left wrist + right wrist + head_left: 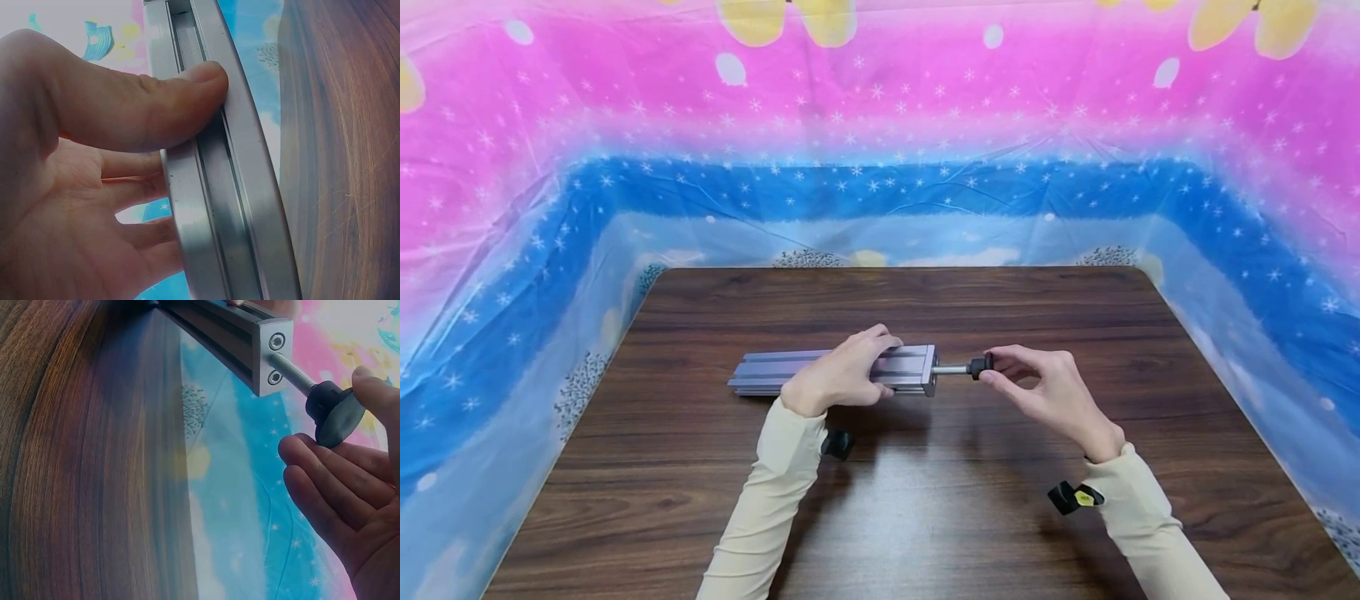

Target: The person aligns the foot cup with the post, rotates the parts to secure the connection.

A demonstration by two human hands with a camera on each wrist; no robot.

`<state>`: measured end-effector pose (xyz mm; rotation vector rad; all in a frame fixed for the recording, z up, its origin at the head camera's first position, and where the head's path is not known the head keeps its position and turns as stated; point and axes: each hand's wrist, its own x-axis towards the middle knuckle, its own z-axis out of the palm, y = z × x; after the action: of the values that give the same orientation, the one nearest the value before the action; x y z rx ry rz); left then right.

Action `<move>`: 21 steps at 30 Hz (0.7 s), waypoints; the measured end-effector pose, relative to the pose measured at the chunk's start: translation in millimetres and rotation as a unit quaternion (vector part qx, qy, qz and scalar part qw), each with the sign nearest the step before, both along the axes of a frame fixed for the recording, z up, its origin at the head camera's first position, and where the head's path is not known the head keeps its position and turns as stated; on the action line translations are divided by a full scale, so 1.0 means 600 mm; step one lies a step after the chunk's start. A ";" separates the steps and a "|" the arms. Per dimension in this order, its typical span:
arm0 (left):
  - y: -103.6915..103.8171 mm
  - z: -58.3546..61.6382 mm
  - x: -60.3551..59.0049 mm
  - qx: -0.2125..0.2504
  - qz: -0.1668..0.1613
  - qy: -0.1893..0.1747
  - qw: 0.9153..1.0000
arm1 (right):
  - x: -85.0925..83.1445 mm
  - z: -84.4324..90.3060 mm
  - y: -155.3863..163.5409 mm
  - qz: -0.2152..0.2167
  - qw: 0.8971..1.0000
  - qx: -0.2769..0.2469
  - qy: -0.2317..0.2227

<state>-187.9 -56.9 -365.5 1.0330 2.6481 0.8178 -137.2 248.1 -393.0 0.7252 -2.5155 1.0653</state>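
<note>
A grey aluminium profile with long slots lies sideways over the table, across the middle of the head view. My left hand grips it near its right half, the thumb over a slot in the left wrist view. An end plate with two socket-head bolts caps the right end. From that plate sticks out the threaded stud of a levelling foot, much of its thread exposed. My right hand pinches the foot's black round base between thumb and fingers.
The brown wood-grain table spreads out beneath both hands. A pink and blue printed cloth hangs round its back and sides. Black wrist cameras sit at both cream sleeves.
</note>
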 end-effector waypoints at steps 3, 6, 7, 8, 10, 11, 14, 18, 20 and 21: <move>0.000 0.000 -0.001 0.005 0.001 -0.005 1.000 | -0.001 -0.001 0.001 -0.001 1.000 0.001 -0.001; 0.000 -0.001 -0.003 0.009 0.001 -0.003 1.000 | 0.000 -0.003 0.003 0.006 1.000 0.005 0.011; 0.000 -0.001 -0.003 0.008 0.001 -0.003 1.000 | 0.000 -0.003 0.004 0.011 1.000 0.006 0.019; 0.000 -0.001 -0.003 0.009 0.000 -0.002 1.000 | 0.000 -0.002 0.004 0.018 0.999 0.008 0.028; 0.000 -0.002 -0.004 0.008 0.000 -0.002 1.000 | 0.001 0.000 0.004 0.033 0.998 0.011 0.052; 0.000 -0.002 -0.004 0.008 0.000 -0.005 1.000 | 0.001 0.001 0.004 0.040 0.997 0.013 0.064; 0.000 -0.001 -0.005 0.009 0.001 -0.010 1.000 | 0.000 0.004 0.002 0.064 0.994 0.010 0.091; 0.001 0.001 -0.004 0.005 0.001 -0.006 1.000 | 0.000 0.007 0.001 0.072 0.992 0.002 0.099; 0.002 0.001 -0.005 0.003 0.000 -0.001 1.000 | 0.000 0.007 0.001 0.068 0.993 0.001 0.097; 0.003 0.001 -0.005 0.003 0.000 0.001 1.000 | 0.000 0.008 0.002 0.066 0.993 -0.002 0.093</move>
<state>-190.9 -55.2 -364.8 1.0357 2.6486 0.8249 -137.1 249.2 -388.4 0.9554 -2.3347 0.9956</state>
